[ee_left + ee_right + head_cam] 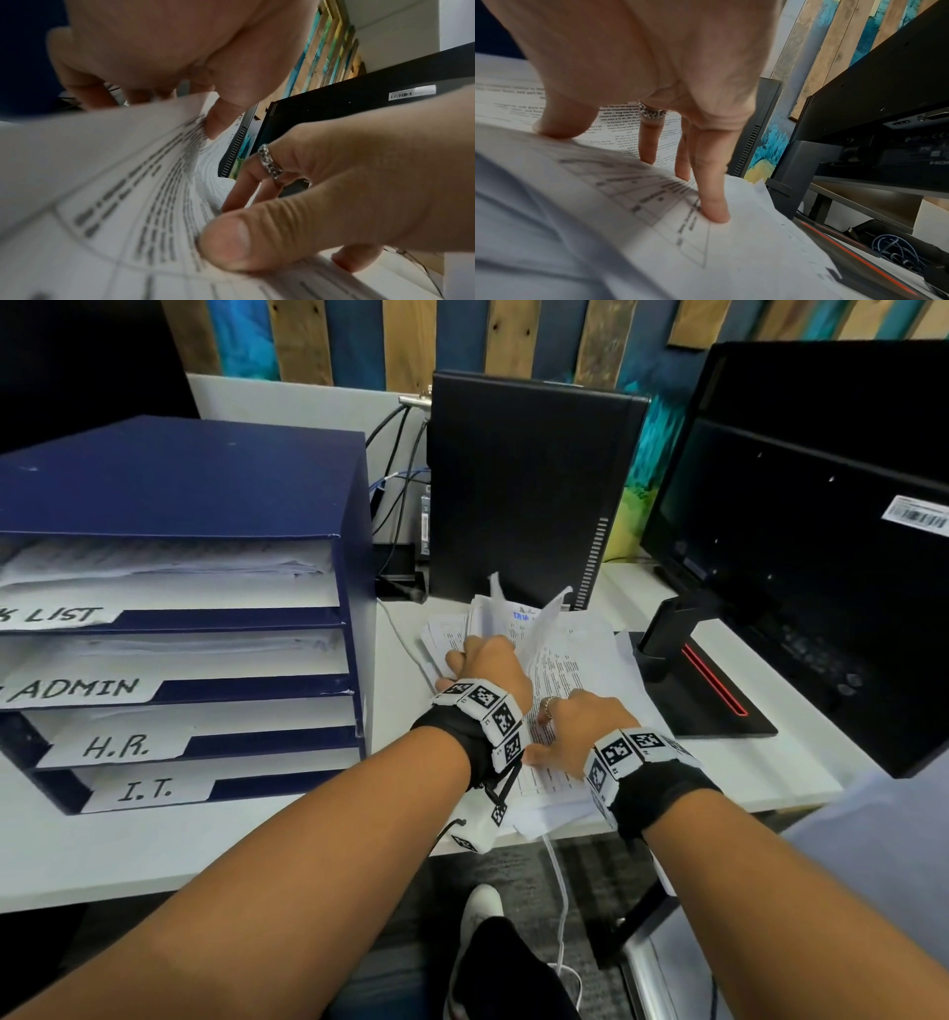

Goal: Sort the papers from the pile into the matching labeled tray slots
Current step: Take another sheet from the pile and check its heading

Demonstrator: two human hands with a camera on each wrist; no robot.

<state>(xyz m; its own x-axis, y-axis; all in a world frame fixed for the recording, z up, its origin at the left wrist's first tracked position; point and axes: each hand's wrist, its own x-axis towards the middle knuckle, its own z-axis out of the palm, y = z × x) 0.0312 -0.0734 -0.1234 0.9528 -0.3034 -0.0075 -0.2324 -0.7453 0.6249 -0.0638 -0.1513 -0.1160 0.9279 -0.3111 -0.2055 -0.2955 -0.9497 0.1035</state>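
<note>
Lying beneath both hands: papers (565,660)

Right hand (654,67) spread, fingertips (714,215) pressing printed papers (731,253); ring (652,113) worn; monitor (885,91) behind.

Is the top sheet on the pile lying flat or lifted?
Lifted. The left hand grips the top sheet, which curls up off the pile; the right hand presses the pages beneath.
</note>
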